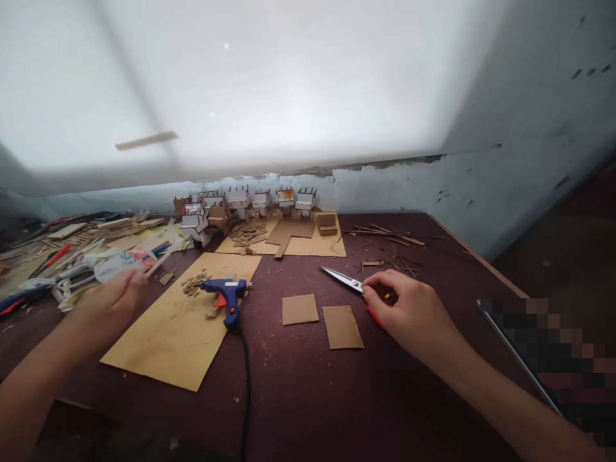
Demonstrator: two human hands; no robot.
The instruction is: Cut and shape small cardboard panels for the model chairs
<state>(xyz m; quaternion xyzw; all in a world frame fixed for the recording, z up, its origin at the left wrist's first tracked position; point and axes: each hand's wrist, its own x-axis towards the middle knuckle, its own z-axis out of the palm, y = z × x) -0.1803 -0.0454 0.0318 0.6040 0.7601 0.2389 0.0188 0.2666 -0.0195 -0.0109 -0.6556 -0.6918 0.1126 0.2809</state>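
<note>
My right hand [407, 308] is closed on the handles of a pair of scissors [344, 279], whose metal blades lie together and point up-left over the table. Just left of that hand are two cut cardboard pieces [300, 309], lying flat. My left hand [113, 298] is raised at the left, its fingers curled and blurred by motion. A thin pale strip [160, 262] shows at its fingertips; whether the hand holds it is unclear. Between the hands, a blue glue gun [230, 296] rests on a yellow board [168, 346], beside small cardboard bits [194, 283].
Small cardboard models [262, 201] stand along the wall. Cardboard scraps [289, 231] lie on another yellow sheet. Thin offcuts [385, 234] are strewn at the right, sticks and tools at the left. A tan strip [147, 140] appears against the white backdrop, stuck or airborne, I cannot tell.
</note>
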